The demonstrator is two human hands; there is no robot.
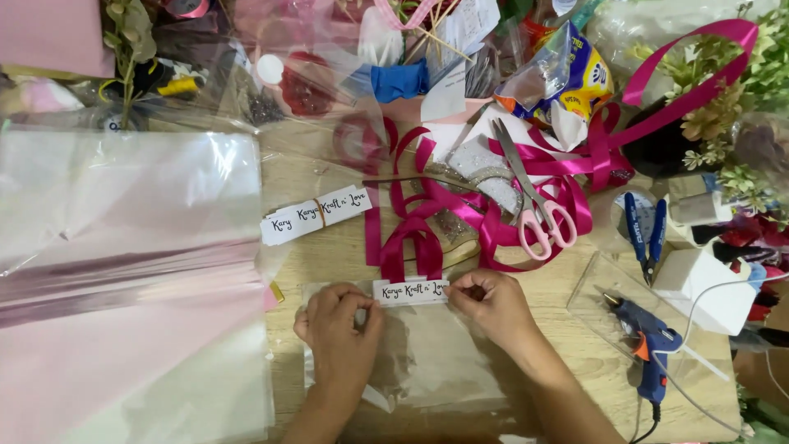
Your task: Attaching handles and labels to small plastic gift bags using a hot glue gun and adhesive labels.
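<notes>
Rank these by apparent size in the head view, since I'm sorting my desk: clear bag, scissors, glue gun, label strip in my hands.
1. clear bag
2. scissors
3. glue gun, looks close to the scissors, so unsure
4. label strip

both hands, left hand (pixel 339 325) and right hand (pixel 493 306), pinch a white label strip (pixel 411 290) against a clear plastic bag (pixel 431 358) on the wooden surface (pixel 333 251), near magenta ribbon (pixel 436 210) and pink-handled scissors (pixel 538 210).

Place: we take this for a gift-wrapping craft workshop | beyond our hands: ribbon (pixel 460 218), scissors (pixel 534 205) | right of them: glue gun (pixel 645 345), pliers (pixel 645 230) | left: cellophane sheets (pixel 123 214)
</notes>
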